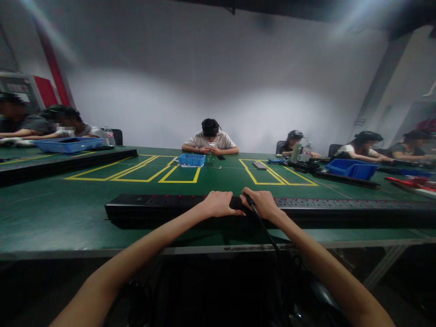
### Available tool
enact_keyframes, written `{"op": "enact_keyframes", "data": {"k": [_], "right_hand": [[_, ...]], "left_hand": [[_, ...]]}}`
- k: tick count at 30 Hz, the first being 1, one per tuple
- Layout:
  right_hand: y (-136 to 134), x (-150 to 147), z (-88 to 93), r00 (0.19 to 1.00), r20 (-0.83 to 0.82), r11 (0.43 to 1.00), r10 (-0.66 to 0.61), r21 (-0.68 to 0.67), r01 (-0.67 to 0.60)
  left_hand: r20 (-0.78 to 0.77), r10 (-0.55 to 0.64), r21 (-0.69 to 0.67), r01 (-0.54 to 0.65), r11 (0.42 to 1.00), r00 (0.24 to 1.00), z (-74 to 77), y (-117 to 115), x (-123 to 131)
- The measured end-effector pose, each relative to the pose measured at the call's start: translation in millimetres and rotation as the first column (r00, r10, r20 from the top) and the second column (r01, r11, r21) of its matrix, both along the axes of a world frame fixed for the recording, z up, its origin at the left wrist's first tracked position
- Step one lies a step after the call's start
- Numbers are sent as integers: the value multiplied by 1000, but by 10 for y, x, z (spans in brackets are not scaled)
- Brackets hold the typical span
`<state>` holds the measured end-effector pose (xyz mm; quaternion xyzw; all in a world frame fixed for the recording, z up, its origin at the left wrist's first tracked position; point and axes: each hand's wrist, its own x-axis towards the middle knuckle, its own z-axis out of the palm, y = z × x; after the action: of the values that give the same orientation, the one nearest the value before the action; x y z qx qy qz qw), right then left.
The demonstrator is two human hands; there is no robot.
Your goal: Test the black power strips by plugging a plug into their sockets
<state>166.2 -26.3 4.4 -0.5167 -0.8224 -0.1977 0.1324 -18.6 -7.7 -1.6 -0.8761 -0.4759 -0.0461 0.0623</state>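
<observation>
A long black power strip with rows of sockets and small red marks lies across the near side of the green table, running off past the right edge of view. Over its top my left hand is closed, thumb on the near side and fingers curled to the far side. Close to its right, my right hand grips a black plug at the strip's top face. The plug's tip is hidden, so how far it sits in a socket cannot be told. A black cable hangs from it over the table edge.
Yellow tape outlines mark the green table. A blue bin stands near a seated person opposite. Another black strip lies at left near a blue tray. At right are a blue bin and other people.
</observation>
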Motion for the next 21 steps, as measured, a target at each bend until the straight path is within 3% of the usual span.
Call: {"op": "enact_keyframes", "data": {"k": [11, 21], "right_hand": [[0, 83, -100, 997, -56, 998, -48, 33, 50], [-49, 67, -127, 993, -104, 996, -61, 54, 67]], "left_hand": [[-8, -165, -5, 165, 986, 986, 48, -28, 141], [10, -172, 29, 172, 985, 985, 12, -55, 129]]}}
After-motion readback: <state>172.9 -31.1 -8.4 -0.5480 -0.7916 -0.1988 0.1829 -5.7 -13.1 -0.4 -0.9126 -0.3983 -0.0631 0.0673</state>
